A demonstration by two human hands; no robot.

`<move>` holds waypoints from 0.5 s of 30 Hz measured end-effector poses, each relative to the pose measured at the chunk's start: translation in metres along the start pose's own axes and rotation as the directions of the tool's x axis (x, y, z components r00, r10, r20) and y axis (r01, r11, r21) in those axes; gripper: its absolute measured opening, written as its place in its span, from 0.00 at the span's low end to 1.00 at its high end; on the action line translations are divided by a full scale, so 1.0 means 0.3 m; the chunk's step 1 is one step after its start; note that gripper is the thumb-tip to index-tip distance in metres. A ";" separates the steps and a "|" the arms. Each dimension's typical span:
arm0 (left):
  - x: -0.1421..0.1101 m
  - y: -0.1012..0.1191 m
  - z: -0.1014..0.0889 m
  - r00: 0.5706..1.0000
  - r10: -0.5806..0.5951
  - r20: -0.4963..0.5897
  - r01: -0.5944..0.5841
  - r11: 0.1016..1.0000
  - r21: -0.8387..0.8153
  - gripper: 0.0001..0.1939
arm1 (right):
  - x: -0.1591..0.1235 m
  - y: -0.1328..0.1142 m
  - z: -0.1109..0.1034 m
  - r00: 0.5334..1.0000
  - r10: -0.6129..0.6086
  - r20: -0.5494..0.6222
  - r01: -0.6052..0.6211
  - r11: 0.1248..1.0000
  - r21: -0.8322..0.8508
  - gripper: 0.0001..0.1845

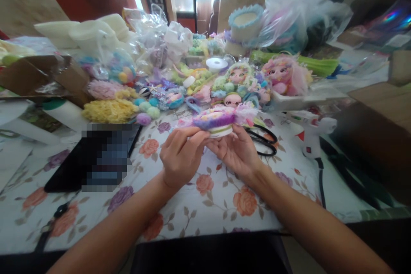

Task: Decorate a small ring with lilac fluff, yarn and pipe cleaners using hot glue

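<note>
Both hands meet over the flowered cloth (205, 212), near its middle; between them the purple fuzzy piece (215, 120), pale base downward, held just above the cloth; left hand (184, 154) with fingers curled, tips pinching the base at its near left; right hand (239, 150) palm up, fingers under the base, thumb against its right side; exact thumb contact on the left cannot be told. Black loops (275, 139) lie just beside the right hand; glue gun (310, 135) farther right; tablet (69, 169) to the left; pompoms (153, 112), yellow yarn (109, 111) and dolls (278, 75) crowd beyond.
</note>
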State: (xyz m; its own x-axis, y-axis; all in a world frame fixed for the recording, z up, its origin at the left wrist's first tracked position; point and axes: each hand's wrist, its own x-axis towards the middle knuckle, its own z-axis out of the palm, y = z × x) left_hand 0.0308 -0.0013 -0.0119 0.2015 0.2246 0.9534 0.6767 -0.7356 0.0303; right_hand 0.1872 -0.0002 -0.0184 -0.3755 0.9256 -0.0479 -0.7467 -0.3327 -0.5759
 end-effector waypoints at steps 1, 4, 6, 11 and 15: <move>0.000 0.002 0.001 1.000 -0.007 0.007 0.007 1.000 -0.011 0.05 | 0.000 -0.001 0.000 1.000 -0.003 0.002 0.003 1.000 0.005 0.16; 0.000 0.004 0.004 0.999 -0.035 0.024 0.037 0.996 -0.077 0.06 | 0.000 -0.004 0.001 1.000 -0.012 0.000 0.012 1.000 -0.008 0.17; -0.002 0.002 0.005 0.999 -0.041 0.022 0.043 0.992 -0.119 0.08 | -0.001 -0.005 0.005 1.000 -0.027 -0.004 0.027 0.999 -0.024 0.16; -0.010 -0.006 0.006 1.000 0.007 0.017 -0.004 0.988 -0.152 0.14 | -0.003 -0.005 0.016 0.997 -0.070 -0.017 0.069 0.997 -0.014 0.11; -0.013 -0.008 0.007 0.999 0.026 0.027 -0.022 0.987 -0.159 0.14 | -0.003 -0.006 0.016 0.998 -0.057 0.002 0.057 0.998 -0.015 0.11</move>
State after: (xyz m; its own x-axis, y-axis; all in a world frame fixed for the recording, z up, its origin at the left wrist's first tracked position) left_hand 0.0299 0.0011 -0.0163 0.2384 0.2226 0.9453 0.5510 -0.8325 0.0571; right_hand 0.1861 -0.0013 -0.0134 -0.3331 0.9428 -0.0135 -0.7588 -0.2765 -0.5897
